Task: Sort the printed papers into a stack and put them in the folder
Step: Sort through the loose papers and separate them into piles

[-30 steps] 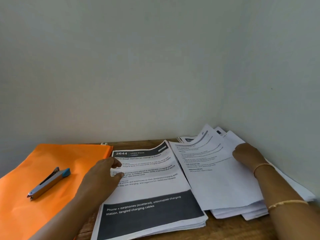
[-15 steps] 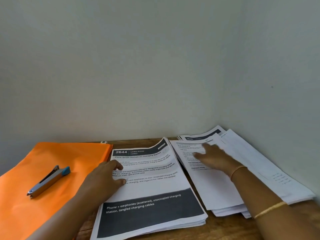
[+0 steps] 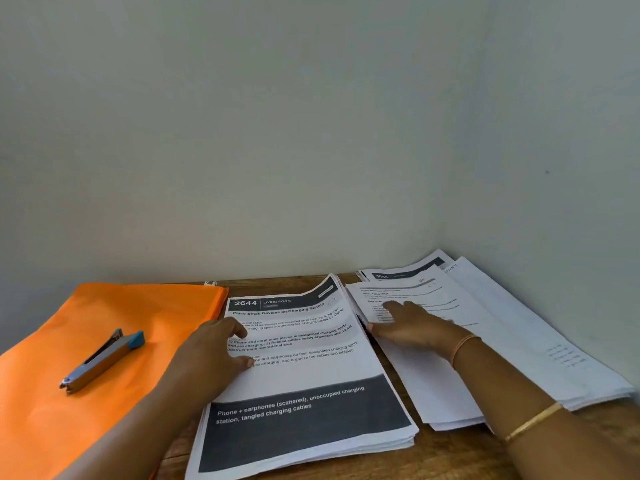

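My left hand (image 3: pixel 207 358) rests, fingers loosely spread, on the printed stack (image 3: pixel 311 379) beneath; my right hand (image 3: pixel 412 329) presses flat-fingered on the loose pile (image 3: pixel 519 344).

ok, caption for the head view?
Left hand rests on the neat stack; right hand on loose sheets; stapler on orange folder.

Plain pale grey-green back wall (image 3: pixel 242 133) filled upper frame. Side wall (image 3: pixel 561 98) of same colour met it at right, forming vertical corner. Small dark speck (image 3: pixel 547 172) sat on side wall. Brown wooden table (image 3: pixel 450 457) ran into corner, grain visible near front. Light was soft, even; shadows faint.
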